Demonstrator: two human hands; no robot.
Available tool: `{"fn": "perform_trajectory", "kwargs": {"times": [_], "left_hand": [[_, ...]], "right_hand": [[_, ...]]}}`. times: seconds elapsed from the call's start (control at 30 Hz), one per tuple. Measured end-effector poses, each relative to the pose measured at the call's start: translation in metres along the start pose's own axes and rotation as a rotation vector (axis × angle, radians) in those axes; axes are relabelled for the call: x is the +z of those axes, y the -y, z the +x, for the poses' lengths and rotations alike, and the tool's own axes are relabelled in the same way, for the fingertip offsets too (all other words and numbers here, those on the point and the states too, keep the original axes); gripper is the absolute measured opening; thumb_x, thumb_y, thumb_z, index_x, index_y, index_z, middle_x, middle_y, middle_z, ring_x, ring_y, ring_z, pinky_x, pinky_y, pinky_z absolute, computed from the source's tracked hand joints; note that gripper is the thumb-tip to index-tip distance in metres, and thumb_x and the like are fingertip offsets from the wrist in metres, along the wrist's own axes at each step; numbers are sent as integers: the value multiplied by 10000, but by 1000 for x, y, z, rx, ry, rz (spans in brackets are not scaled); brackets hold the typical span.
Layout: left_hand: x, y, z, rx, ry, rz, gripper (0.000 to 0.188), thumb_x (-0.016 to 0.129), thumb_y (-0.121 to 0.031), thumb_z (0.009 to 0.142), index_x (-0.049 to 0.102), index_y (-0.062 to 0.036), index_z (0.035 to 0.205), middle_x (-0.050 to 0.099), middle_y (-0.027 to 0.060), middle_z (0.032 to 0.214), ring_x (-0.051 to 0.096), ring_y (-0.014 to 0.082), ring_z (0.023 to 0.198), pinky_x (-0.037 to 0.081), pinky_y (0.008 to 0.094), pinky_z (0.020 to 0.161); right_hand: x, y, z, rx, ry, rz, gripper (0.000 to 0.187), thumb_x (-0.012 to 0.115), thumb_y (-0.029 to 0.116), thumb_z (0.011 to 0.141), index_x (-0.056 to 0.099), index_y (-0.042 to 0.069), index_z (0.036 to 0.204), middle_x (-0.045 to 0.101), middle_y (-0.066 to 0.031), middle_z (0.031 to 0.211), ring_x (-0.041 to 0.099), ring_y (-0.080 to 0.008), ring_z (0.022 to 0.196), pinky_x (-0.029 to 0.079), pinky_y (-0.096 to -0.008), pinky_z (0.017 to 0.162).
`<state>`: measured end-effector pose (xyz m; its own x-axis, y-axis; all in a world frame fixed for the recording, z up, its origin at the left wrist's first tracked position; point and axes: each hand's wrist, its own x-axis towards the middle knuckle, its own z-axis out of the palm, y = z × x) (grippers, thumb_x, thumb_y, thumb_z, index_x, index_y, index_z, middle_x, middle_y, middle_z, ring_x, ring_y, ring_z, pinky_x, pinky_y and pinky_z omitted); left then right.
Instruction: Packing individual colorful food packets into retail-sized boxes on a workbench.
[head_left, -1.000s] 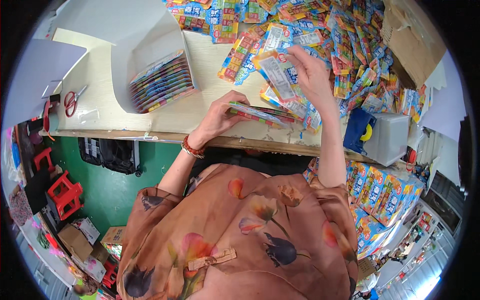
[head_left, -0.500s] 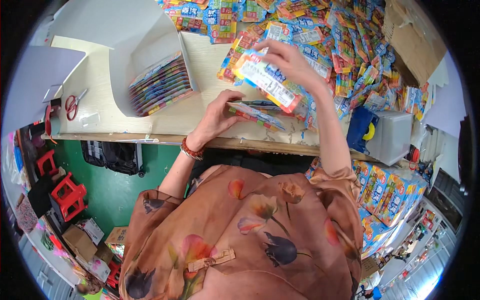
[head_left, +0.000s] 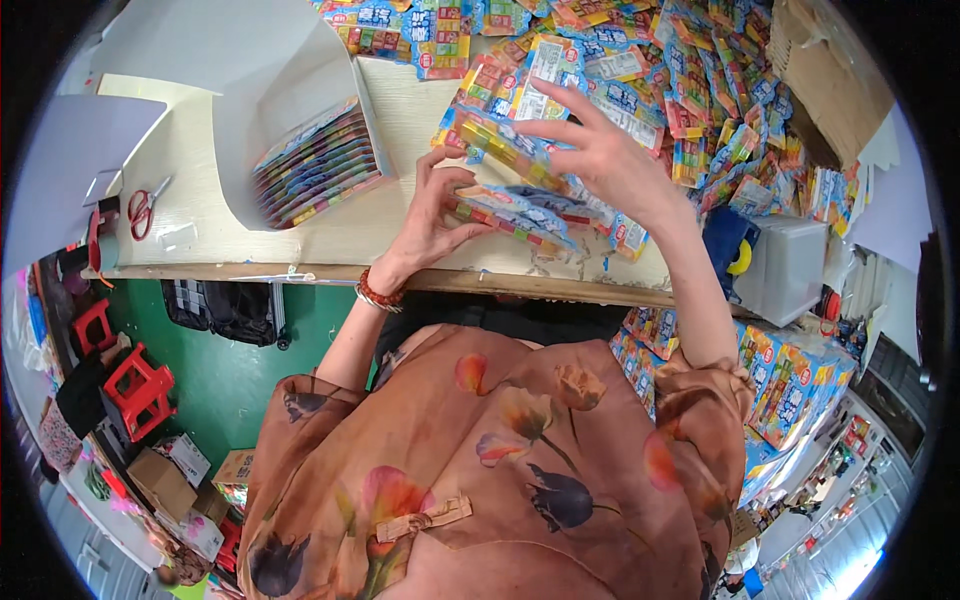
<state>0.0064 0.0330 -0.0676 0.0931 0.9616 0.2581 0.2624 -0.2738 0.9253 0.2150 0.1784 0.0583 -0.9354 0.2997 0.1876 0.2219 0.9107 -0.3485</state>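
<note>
My left hand (head_left: 432,215) grips a few flat, colourful blister packets (head_left: 515,215) by their left end, just above the front of the table. My right hand (head_left: 622,165) is over their right side with its fingers spread apart. Another packet (head_left: 505,150), tilted and showing its yellow and red face, is between the two hands. Its right end is close to my right fingertips; whether they touch it cannot be seen clearly. Left of my hands, a white open box (head_left: 376,150) leans on the table with a row of similar packets (head_left: 315,165) standing inside.
A large heap of loose packets (head_left: 690,80) covers the back right, beside a brown cardboard box (head_left: 830,80). Red-handled scissors (head_left: 142,212) lie at the left. A tape dispenser (head_left: 728,250) and clear plastic container (head_left: 785,265) stand at the right edge. Packed cartons (head_left: 780,385) are stacked below.
My right hand has moved slightly right and its fingers have spread. The packet it held white side up is now turned over, lower, near the packets in my left hand.
</note>
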Motion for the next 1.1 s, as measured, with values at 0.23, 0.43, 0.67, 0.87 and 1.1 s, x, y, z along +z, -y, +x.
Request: {"fn": "perform_trajectory", "kwargs": {"times": [0.23, 0.43, 0.67, 0.87, 1.1], "left_hand": [[6, -17, 10, -144, -130, -170, 1120, 889, -114, 572, 209, -134, 1461, 238, 125, 1409, 465, 242, 1122, 514, 342, 844], [2, -26, 13, -222, 42, 157, 1047, 881, -169, 590, 276, -84, 1440, 468, 138, 1222, 465, 273, 1107, 425, 388, 950], [5, -16, 16, -293, 92, -183, 845, 864, -171, 619, 404, -37, 1315, 470, 144, 1212, 490, 274, 1132, 425, 357, 958], [1, -34, 18, -368, 185, -165, 734, 818, -84, 691, 399, -36, 1293, 503, 134, 1252, 537, 210, 1123, 470, 310, 916], [-2, -32, 16, -259, 203, -205, 657, 786, -41, 714, 450, -45, 1278, 552, 109, 1181, 565, 190, 1068, 508, 318, 840]], "right_hand": [[39, -4, -34, 170, -18, 706, 125, 530, -58, 729, 589, -3, 824, 640, -53, 1193, 622, -301, 1056, 503, -297, 823], [24, 42, -43, 415, -120, 610, 194, 662, 166, 803, 603, 64, 957, 488, -95, 1320, 410, -304, 1282, 361, -393, 1024], [52, 47, -53, 501, -295, 599, 151, 664, 81, 794, 605, 35, 926, 602, -92, 1106, 505, -289, 1162, 408, -402, 965], [40, 59, -53, 481, -184, 224, 177, 642, 43, 779, 606, 23, 951, 589, -103, 865, 530, -288, 932, 416, -391, 847], [-70, 56, -44, 346, -205, 26, 178, 598, -42, 731, 648, 84, 848, 571, -71, 1054, 522, -308, 1027, 427, -393, 872]]}}
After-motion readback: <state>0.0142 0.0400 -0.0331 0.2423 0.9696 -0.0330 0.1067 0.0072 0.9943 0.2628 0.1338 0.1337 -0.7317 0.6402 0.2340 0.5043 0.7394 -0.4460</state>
